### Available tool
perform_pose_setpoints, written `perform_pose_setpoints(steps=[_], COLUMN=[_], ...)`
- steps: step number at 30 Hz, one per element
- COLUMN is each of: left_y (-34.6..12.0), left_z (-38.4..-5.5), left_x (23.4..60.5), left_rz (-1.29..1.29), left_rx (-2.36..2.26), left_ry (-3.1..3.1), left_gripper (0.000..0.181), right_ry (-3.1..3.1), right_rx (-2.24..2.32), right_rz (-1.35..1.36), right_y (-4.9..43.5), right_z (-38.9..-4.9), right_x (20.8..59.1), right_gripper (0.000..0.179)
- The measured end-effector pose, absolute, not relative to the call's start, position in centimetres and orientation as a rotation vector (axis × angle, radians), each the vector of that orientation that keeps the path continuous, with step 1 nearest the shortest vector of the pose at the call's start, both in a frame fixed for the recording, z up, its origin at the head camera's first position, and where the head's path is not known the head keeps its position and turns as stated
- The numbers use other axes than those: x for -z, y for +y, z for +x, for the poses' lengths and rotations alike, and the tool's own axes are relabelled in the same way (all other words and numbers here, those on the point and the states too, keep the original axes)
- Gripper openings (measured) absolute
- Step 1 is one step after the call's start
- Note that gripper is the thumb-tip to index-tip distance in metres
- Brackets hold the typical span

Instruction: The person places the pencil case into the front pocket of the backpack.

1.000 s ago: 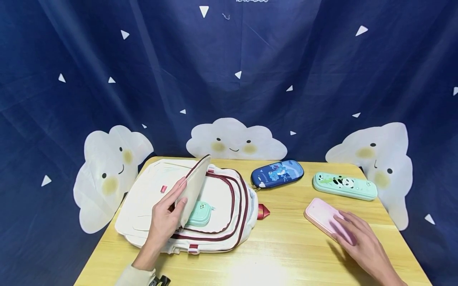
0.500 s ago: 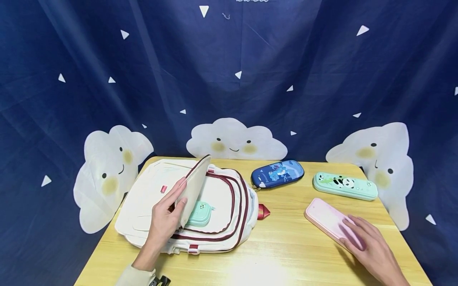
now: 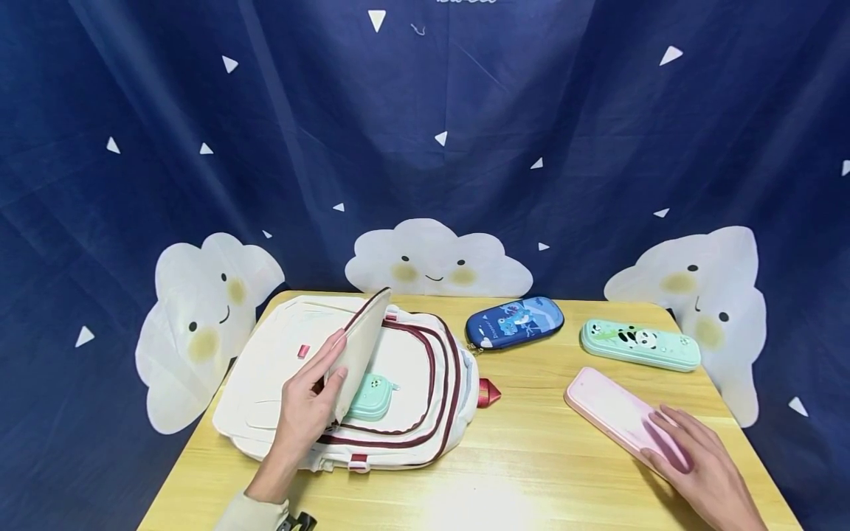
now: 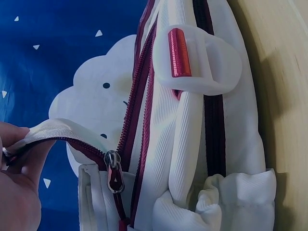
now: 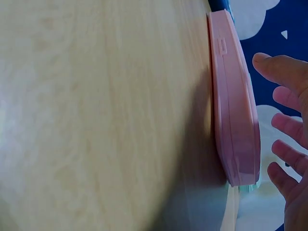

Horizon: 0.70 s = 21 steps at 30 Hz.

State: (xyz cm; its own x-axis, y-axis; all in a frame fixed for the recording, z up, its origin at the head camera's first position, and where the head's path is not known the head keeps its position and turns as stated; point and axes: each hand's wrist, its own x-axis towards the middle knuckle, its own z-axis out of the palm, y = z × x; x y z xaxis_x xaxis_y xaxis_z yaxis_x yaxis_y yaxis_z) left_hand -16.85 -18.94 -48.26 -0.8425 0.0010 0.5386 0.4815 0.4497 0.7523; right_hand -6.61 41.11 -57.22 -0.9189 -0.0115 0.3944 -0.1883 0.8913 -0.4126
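Note:
My left hand [image 3: 305, 405] pinches the raised front flap [image 3: 364, 343] of a white backpack [image 3: 265, 354], which lies on the table. In the left wrist view, thumb and fingers hold the flap's zippered edge [image 4: 62, 130], beside a zipper pull [image 4: 114, 173]. Partly hidden under the flap, a mint-green case [image 3: 372, 398] lies in the open pocket. My right hand [image 3: 710, 464] hovers over the near end of a pink pencil case [image 3: 607, 402]. Its fingers are spread and apart from the pink case in the right wrist view.
At the back of the table [image 3: 531, 457] lies a blue pencil case [image 3: 514, 323] with a dinosaur print. A mint panda pencil case [image 3: 640, 345] lies near the right edge. Behind the table hangs a dark blue curtain [image 3: 425, 177] with cloud prints.
My right hand has drawn back along the pink pencil case, toward the near right, uncovering more of its top. The left hand and the flap have stayed put.

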Motion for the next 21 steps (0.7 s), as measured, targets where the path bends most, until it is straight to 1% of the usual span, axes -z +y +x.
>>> perform_pose_setpoints(steps=[6, 15, 21], left_y=[-18.9, -18.9, -18.8], left_z=[-16.9, -16.9, -16.9], left_x=[48.3, 48.2, 48.3], left_rz=[-0.405, -0.396, -0.410], left_rx=[1.368, 1.372, 1.384], left_ry=[-2.239, -2.252, -2.237], left_gripper=[0.052, 0.052, 0.052], right_ry=[-2.641, -2.783, -2.795], right_rx=[-0.647, -0.672, -0.668], right_rz=[0.150, 0.005, 0.013], right_y=[41.4, 42.0, 42.5], right_z=[-6.4, -5.9, -5.7], right_x=[57.4, 57.7, 58.0], right_gripper=[0.070, 0.073, 0.073])
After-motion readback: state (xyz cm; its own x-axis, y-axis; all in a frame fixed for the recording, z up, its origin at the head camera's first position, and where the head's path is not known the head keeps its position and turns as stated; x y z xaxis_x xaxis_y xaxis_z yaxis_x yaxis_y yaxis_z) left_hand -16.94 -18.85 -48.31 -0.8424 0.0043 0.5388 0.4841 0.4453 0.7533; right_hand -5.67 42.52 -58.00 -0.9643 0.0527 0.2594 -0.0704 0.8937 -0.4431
